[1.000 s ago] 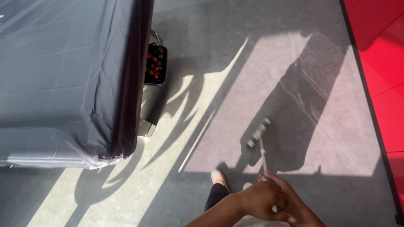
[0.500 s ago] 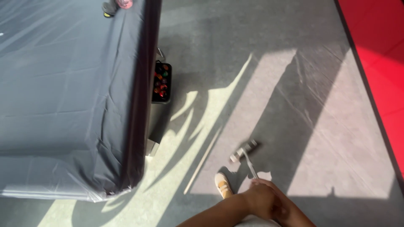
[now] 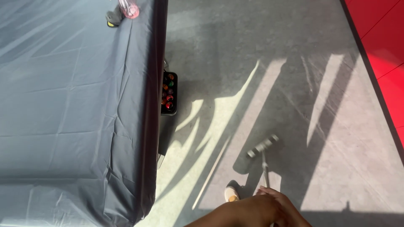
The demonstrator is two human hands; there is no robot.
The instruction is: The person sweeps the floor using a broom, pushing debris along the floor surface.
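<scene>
Both my hands are clasped together on the thin handle of a long floor tool at the bottom edge of the view. My left hand (image 3: 248,210) lies over my right hand (image 3: 288,208), whose fingers wrap the shaft. The tool's short grey cross-head (image 3: 263,146) rests on the grey floor ahead of my hands, in a patch of sunlight. The toe of my light shoe (image 3: 231,194) shows just left of the handle.
A table under a grey-blue cloth (image 3: 71,109) fills the left side. A black tray of coloured balls (image 3: 169,93) sits on the floor beside it. A pink item (image 3: 128,8) and a dark item (image 3: 112,19) lie on the table's far end. Red flooring (image 3: 385,38) borders the right.
The view has swung up along the table, bringing the items at its far end into sight. The tool's head has shifted a little on the floor. My hands stay on the handle.
</scene>
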